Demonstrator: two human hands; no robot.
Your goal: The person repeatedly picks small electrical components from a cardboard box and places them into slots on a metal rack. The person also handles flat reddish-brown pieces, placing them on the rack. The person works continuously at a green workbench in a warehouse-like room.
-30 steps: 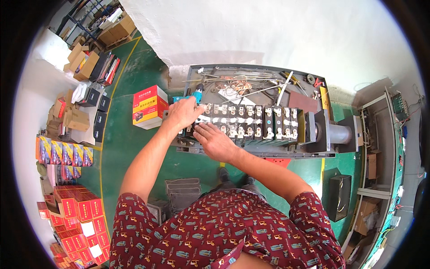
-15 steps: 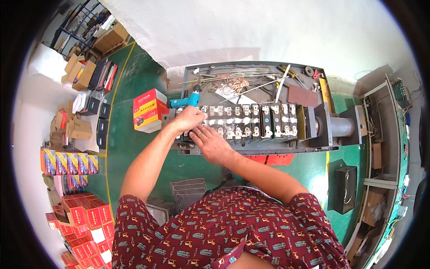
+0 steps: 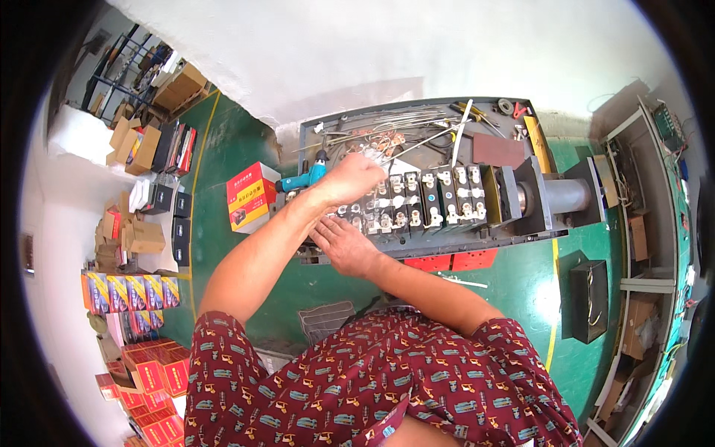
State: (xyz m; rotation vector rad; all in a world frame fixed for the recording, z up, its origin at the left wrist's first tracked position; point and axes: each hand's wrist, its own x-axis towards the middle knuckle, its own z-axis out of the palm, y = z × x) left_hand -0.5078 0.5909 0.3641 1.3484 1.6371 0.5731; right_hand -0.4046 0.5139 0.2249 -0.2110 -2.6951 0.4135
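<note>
1. Curls left hand (image 3: 357,179) into a closed shape above the far side of the block row (image 3: 426,200), toward its left half; cannot tell of any small piece inside the fingers.
2. Lays right hand (image 3: 345,247) open, palm down, nearer the body, with fingers extended to the near edge of the row at its left end; cannot tell of firm pressure there.
3. Has the row lying lengthwise along the near side of the bench (image 3: 428,158), topped with metal terminals.
4. Has a teal drill (image 3: 305,179) just left of left hand, beside a red and yellow box (image 3: 252,197).
5. Shows behind the row a brown plate (image 3: 497,150), a white strip (image 3: 462,132) and a tape roll (image 3: 506,106).
6. Shows a metal cylinder (image 3: 564,195) beyond the row's right end, and 2 red panels (image 3: 474,259) low at the near side.
7. Includes a black case (image 3: 588,302) on the green floor (image 3: 514,290), at right.
</note>
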